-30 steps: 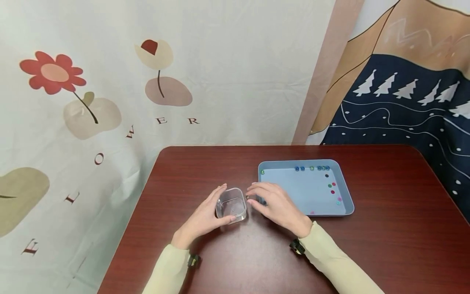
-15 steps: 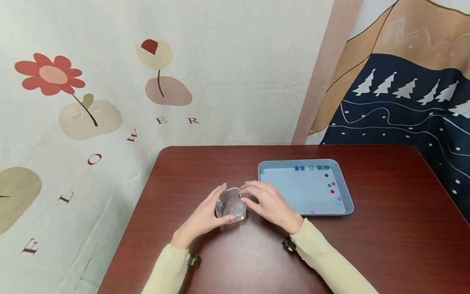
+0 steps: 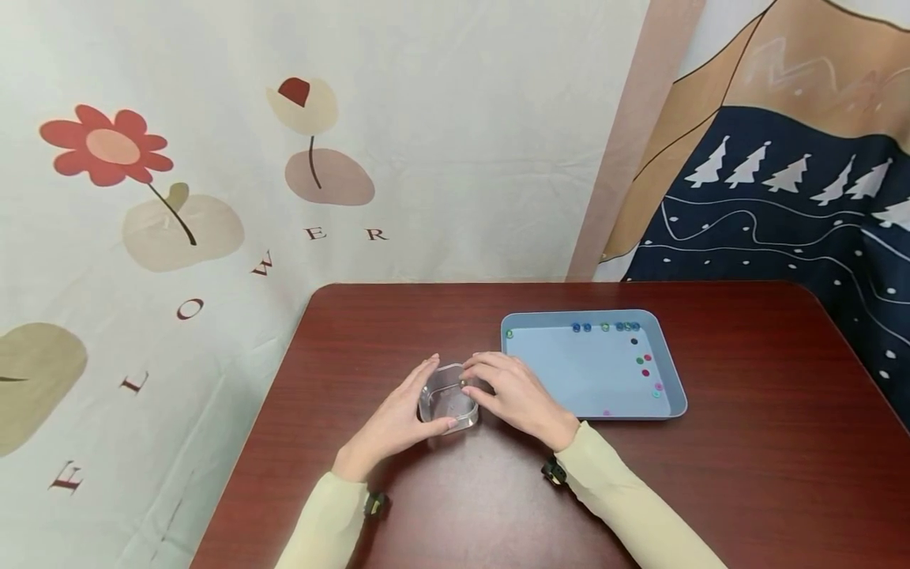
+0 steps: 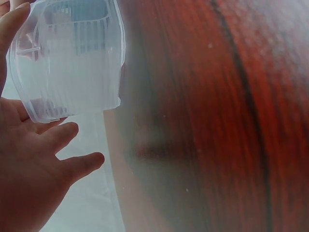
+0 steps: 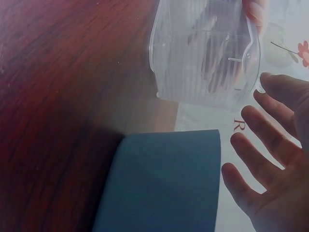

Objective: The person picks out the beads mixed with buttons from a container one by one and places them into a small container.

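A clear plastic box (image 3: 449,401) with an open top and rounded corners stands on the table at the middle. My left hand (image 3: 391,423) grips it from the left, thumb along the near side and fingers at the far side; the left wrist view shows the same box (image 4: 77,63) with ribbed walls. At its right rim is my right hand (image 3: 515,395), thumb and index finger pinching a small dark bead (image 3: 463,383) over the opening. The other fingers of the right hand (image 5: 275,145) are spread apart in the right wrist view.
Right of the box lies a light blue tray (image 3: 562,371). Several small beads in blue, green, red, pink and black sit along its far and right sides, including blue beads (image 3: 581,327). The reddish-brown table (image 3: 768,442) meets a printed curtain (image 3: 455,142) behind.
My right hand has moved left from the tray's side to the box's rim, carrying the small bead. The left hand and the box have stayed in place.
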A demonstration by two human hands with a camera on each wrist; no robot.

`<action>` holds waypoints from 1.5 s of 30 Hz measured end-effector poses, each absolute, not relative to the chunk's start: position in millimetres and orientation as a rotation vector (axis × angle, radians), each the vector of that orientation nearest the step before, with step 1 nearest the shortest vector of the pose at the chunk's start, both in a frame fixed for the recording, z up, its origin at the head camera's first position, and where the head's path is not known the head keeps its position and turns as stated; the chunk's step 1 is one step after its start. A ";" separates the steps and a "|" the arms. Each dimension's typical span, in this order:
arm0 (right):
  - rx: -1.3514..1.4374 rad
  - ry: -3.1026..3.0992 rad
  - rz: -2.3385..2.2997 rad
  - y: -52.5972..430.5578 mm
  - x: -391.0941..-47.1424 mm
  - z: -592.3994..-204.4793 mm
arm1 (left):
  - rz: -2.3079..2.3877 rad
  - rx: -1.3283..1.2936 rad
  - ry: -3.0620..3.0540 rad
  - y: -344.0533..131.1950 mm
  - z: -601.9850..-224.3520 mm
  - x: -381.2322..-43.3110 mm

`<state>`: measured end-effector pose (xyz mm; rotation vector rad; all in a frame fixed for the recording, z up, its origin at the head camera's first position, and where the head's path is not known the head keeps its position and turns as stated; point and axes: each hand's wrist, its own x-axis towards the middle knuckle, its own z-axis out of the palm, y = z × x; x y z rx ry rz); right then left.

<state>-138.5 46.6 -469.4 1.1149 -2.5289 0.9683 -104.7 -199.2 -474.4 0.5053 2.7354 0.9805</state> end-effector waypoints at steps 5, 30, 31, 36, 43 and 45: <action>1.125 -2.526 0.973 46.8 -139.9 -472.0 | 0.974 0.511 2.741 -199.1 -474.5 -105.0; 0.999 -2.559 0.909 101.7 -132.5 -432.5 | 0.984 0.539 2.778 -200.2 -472.7 -103.7; 0.997 -2.569 0.892 106.0 -132.6 -430.2 | 0.981 0.535 2.779 -200.2 -472.8 -103.6; 0.975 -2.639 0.818 124.2 -135.6 -421.6 | 0.976 0.526 2.779 -199.5 -472.7 -103.4; 1.001 -2.681 0.742 137.7 -148.0 -413.2 | 0.977 0.517 2.771 -199.3 -474.7 -103.2; 1.018 -2.693 0.725 139.9 -152.3 -413.3 | 0.979 0.534 2.776 -199.4 -475.3 -103.2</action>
